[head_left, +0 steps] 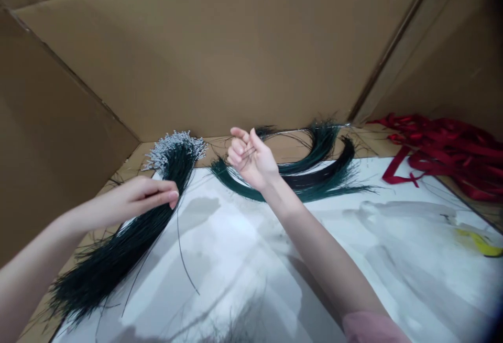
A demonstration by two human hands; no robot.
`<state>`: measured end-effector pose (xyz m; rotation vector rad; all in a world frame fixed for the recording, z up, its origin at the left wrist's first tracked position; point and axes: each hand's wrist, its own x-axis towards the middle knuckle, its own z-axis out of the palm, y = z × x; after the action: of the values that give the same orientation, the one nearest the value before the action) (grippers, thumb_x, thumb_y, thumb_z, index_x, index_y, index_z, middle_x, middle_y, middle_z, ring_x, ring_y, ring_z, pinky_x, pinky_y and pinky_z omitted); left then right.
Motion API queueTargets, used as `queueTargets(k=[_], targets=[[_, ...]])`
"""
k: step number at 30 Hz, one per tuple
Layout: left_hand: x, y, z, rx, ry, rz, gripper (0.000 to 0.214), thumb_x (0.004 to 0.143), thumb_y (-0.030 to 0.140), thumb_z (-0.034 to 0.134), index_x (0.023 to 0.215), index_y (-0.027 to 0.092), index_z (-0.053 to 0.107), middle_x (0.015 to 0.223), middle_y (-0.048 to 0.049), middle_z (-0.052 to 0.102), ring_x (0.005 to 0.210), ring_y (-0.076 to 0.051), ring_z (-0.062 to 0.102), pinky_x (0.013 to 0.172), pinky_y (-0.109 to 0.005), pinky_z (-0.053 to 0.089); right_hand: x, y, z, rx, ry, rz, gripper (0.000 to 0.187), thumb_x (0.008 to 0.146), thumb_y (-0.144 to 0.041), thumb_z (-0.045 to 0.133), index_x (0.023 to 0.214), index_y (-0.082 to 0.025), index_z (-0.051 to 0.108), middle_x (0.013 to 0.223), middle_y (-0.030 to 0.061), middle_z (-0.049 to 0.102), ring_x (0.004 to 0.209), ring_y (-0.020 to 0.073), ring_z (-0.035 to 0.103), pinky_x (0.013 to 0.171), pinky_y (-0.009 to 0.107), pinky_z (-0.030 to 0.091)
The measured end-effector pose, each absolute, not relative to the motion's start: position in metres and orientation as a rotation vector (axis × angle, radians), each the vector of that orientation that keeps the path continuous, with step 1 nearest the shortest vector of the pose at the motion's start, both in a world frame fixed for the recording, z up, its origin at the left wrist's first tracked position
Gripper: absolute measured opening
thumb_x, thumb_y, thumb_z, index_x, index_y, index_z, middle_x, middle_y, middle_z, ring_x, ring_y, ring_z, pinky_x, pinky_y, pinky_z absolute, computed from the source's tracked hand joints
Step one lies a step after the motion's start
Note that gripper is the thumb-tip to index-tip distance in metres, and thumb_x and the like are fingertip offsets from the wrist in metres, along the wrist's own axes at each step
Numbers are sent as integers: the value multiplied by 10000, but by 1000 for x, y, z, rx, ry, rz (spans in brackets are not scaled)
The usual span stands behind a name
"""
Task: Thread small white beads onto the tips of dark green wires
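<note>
My left hand [143,196] pinches thumb and fingers together on a thin dark green wire at the edge of a thick bundle of dark green wires [118,249] with small silvery tips [176,149]. One loose strand [183,254] curves down from the pinch onto the white surface. My right hand [249,157] is raised palm up with fingers curled around a few fine dark strands. Behind it lies a curved bundle of dark green wires [310,175].
Cardboard walls [236,44] enclose the white work surface [255,269] at back and left. A heap of red ribbon [444,146] lies at the right. Clear plastic bags [412,217] and a yellow item [483,243] sit on the right side.
</note>
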<state>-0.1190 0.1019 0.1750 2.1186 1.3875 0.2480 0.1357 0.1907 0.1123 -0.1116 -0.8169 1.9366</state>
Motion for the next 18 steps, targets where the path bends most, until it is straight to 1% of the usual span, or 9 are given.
queueTargets(k=[1,2,3,4,7,9,11,15,18], targets=[[-124,95,167,2104,1374,20,247,949,337,521,826,190,676,696,40,599,632,-95,513,599,-149,390,131,186,106,-124,-844,1978,469,1061,-373,108,933,-191,521,498,-86,333,389,76,300,427,171,290],[-128,89,159,2091,1364,-72,273,970,346,473,839,192,656,715,33,585,657,-105,511,620,-157,392,126,179,100,-139,-887,2025,467,1061,-363,121,885,-182,513,482,-97,254,372,80,189,399,181,219],[-132,84,152,2073,1339,-150,278,979,353,448,858,192,639,732,24,572,685,-117,512,648,-167,396,122,172,94,-159,-941,2076,459,1061,-347,144,858,-172,516,480,-103,213,383,79,122,399,186,178],[-135,79,146,2053,1322,-164,285,981,363,442,865,189,636,741,16,571,700,-125,518,665,-174,397,119,164,89,-177,-1000,2124,451,1060,-351,176,833,-166,520,478,-108,189,396,76,88,404,188,151],[-136,70,133,2029,1269,-121,283,976,382,456,907,184,647,837,-5,627,767,-137,551,700,-184,399,113,138,76,-201,-1178,2238,438,1046,-391,271,792,-148,532,483,-115,179,432,65,67,426,186,103],[-131,68,128,2058,1265,-12,256,975,376,472,1015,198,651,991,-19,662,900,-149,584,792,-186,408,111,122,72,-188,-1270,2288,437,1034,-418,307,780,-144,533,491,-114,181,442,62,79,434,189,91],[-121,67,126,2093,1248,168,251,976,368,479,1086,209,639,1084,-27,662,984,-156,592,859,-194,410,110,107,70,-167,-1340,2326,440,1018,-462,343,773,-147,529,498,-116,171,447,62,92,434,192,91],[-97,65,125,2063,1092,497,273,982,360,474,1116,199,649,1116,-57,659,1033,-170,602,925,-229,427,109,84,69,-127,-1442,2372,471,991,-526,384,770,-139,538,491,-120,177,445,58,103,429,203,95],[-84,62,124,1987,990,647,279,969,373,507,1057,176,684,1029,-65,667,975,-168,617,892,-242,446,112,73,68,-110,-1457,2367,481,980,-550,387,771,-142,532,488,-123,174,446,57,102,436,206,97]])
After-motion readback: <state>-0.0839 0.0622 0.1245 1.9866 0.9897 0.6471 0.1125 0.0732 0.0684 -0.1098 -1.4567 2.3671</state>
